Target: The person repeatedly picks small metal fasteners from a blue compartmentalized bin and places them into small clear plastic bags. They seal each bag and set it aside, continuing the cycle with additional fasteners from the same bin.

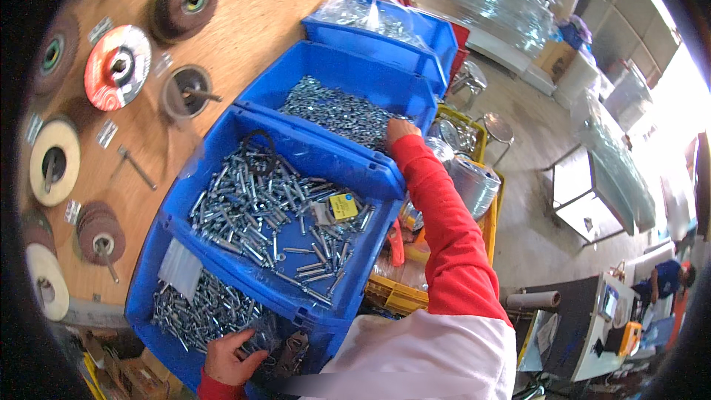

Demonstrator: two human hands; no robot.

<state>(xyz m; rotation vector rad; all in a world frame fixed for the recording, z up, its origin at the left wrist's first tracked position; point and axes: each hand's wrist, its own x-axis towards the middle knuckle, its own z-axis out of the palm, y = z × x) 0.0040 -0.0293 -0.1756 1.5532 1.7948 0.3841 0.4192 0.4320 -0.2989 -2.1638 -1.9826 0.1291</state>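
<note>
My right hand (401, 130) reaches out to the right edge of a blue bin of small screws (333, 112). Its fingers are curled down at the screws, and what they hold is hidden. Lower in the view, my left hand (231, 359) is over the nearest blue bin, beside a heap of bolts (211, 311). Thumb and forefinger are apart, close to a crumpled clear plastic bag (264, 333); whether they touch it is unclear. Between the hands, another blue bin (296, 231) holds loose long anchor bolts (255, 200) and a small yellow-labelled packet (342, 207).
On the left, a wooden board (259, 7) carries abrasive wheels and flap discs (118, 67). A farther blue bin (370, 22) contains plastic-wrapped hardware. Yellow crates (396, 292) with wire rolls (474, 185) stand right of the bins. Metal stools (496, 127) stand beyond; a person works far right.
</note>
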